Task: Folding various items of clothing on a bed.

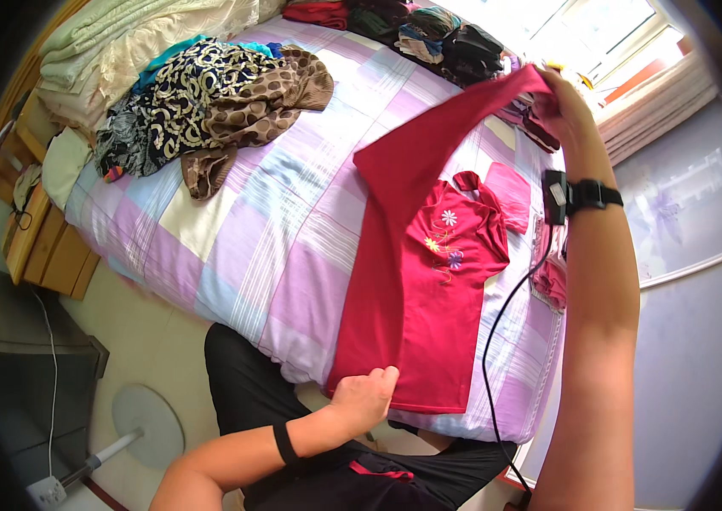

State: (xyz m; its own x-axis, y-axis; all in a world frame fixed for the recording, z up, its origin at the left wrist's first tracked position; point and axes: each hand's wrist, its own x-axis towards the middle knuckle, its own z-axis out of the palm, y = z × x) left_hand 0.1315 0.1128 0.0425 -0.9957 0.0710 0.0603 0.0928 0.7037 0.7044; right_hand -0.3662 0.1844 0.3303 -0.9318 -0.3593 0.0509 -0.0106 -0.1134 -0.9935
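Counted: one left hand (364, 401), one right hand (558, 104), one red shirt (439, 328), three flowers (449, 218) on it (one white, one yellow, one purple), one bed (237, 226).

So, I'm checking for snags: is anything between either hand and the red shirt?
Nothing visible: the left hand grips the red shirt near its hem; the right hand holds its raised part. A black cable hangs beside it.

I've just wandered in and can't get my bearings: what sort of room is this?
Most likely a home bedroom: a bed with a checked, mostly purple cover fills the middle, a wooden drawer unit stands beside it, and what looks like folded bedding is piled upper left.
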